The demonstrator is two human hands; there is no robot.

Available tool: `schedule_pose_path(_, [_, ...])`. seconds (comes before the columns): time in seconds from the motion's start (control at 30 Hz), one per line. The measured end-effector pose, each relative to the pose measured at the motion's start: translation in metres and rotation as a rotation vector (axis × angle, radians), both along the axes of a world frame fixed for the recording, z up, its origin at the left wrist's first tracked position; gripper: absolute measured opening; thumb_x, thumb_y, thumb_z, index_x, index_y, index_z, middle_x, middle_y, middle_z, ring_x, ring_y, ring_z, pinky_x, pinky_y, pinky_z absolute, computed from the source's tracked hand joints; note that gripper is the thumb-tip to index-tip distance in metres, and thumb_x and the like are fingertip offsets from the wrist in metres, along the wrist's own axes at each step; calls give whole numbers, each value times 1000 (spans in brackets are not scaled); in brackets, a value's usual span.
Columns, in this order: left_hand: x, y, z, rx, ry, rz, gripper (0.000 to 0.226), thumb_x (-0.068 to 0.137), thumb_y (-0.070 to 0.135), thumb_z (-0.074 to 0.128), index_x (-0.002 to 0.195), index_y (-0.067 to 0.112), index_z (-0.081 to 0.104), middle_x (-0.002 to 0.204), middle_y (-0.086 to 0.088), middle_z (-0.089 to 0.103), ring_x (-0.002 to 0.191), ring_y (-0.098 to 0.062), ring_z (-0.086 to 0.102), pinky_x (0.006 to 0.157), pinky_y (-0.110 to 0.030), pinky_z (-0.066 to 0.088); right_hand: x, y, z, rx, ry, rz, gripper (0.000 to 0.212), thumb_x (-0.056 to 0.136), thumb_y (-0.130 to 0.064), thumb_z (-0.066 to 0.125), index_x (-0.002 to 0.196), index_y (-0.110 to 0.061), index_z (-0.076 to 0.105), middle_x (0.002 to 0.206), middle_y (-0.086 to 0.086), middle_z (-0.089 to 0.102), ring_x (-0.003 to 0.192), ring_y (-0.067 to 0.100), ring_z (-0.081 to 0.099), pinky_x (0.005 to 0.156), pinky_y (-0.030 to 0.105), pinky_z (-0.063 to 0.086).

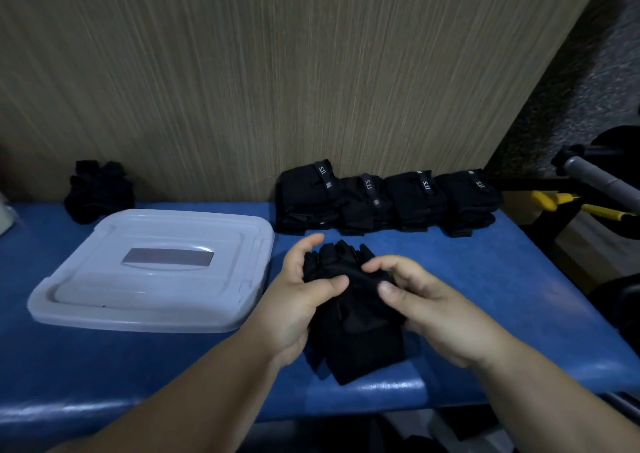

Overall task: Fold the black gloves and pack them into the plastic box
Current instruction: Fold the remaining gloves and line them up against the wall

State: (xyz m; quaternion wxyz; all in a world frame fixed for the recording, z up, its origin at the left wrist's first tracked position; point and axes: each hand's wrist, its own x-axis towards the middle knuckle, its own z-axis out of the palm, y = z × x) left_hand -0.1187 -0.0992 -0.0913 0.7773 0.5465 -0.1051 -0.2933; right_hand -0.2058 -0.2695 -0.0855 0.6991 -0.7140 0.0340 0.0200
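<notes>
A black glove (356,317) lies on the blue padded bench (485,279), its fingers pointing away from me. My left hand (304,300) grips its left side with thumb on top. My right hand (426,300) pinches its right side between thumb and fingers. Left of them sits the translucent plastic box (152,269) with its lid on and a grey label in the middle. A row of folded black gloves (388,199) with white-lettered straps lines the wall behind my hands. A loose heap of black gloves (98,189) rests at the back left.
A wood-grain wall (277,71) rises right behind the bench. Past the bench's right end stand a grey metal bar (599,182) and yellow-handled tools (571,203). The bench's front edge runs just below the glove.
</notes>
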Motion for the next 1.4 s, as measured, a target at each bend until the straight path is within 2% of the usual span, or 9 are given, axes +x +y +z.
schedule_pose_path(0.17, [4, -1, -8, 186, -128, -56, 55, 80, 6, 73, 119, 40, 55, 107, -1, 71, 94, -14, 70, 77, -28, 55, 3, 5, -7, -118, 81, -157, 31, 88, -2, 64, 104, -29, 68, 102, 1, 71, 88, 18, 70, 79, 33, 56])
schedule_pose_path(0.33, [9, 1, -17, 649, -598, 79, 49, 77, 32, 76, 112, 50, 45, 135, 14, 33, 115, -3, 49, 92, -22, 48, 6, 5, -11, -743, 129, -201, 54, 82, -27, 74, 130, -36, 51, 127, -17, 45, 114, -1, 46, 93, 10, 37])
schedule_pose_path(0.47, [4, 3, -18, 783, -993, 87, 39, 87, 34, 64, 124, 34, 50, 127, 22, 34, 122, -1, 27, 106, -18, 22, 5, 6, -15, -1115, 29, -279, 59, 85, -43, 65, 138, -38, 42, 145, -10, 27, 132, 12, 28, 109, 24, 29])
schedule_pose_path(0.6, [-4, 2, -25, 872, -1148, -102, 42, 96, 40, 47, 137, 31, 43, 138, 18, 42, 135, -2, 24, 109, -16, 15, 6, 6, -15, -1157, -66, -170, 53, 95, -50, 42, 145, -33, 36, 156, -14, 20, 146, 9, 5, 119, 37, 16])
schedule_pose_path(0.83, [-8, 4, -34, 1202, -1250, -482, 58, 101, 50, 12, 152, 32, -10, 155, 19, -22, 138, 3, -27, 116, -32, -19, 5, 2, -23, -1352, 327, 129, 75, 91, -68, 14, 150, -33, -16, 153, -19, -25, 139, 10, -33, 116, 46, -18])
schedule_pose_path(0.97, [-10, 6, -34, 1240, -1246, -475, 60, 100, 52, 12, 150, 33, -16, 154, 18, -26, 138, 2, -28, 118, -36, -16, 4, -2, -27, -1341, 350, 3, 79, 90, -69, 14, 151, -28, -16, 157, -12, -23, 142, 11, -29, 117, 47, -17])
schedule_pose_path(1.07, [-13, 9, -36, 1226, -1201, -381, 66, 98, 56, 16, 148, 32, -21, 155, 17, -25, 139, 1, -27, 119, -34, -13, 2, -6, -28, -1271, 260, -246, 76, 94, -63, 23, 154, -18, 11, 162, -2, 5, 148, 15, -10, 121, 41, -3])
schedule_pose_path(1.17, [-16, 10, -36, 1207, -1148, -304, 73, 97, 58, 21, 149, 28, -20, 159, 14, -14, 143, -1, -20, 119, -30, -12, -1, -6, -24, -1186, 182, -397, 57, 91, -63, 34, 130, -24, 51, 141, -4, 40, 139, 17, 21, 113, 37, 19])
schedule_pose_path(1.4, [-27, -13, -30, 1205, -1075, -355, 69, 97, 58, 24, 153, 29, -4, 159, 18, -10, 143, -3, -21, 119, -40, -13, -1, -15, -21, -810, 158, -492, 19, 86, -38, 65, 85, -26, 50, 95, -8, 58, 103, 17, 52, 87, 33, 44])
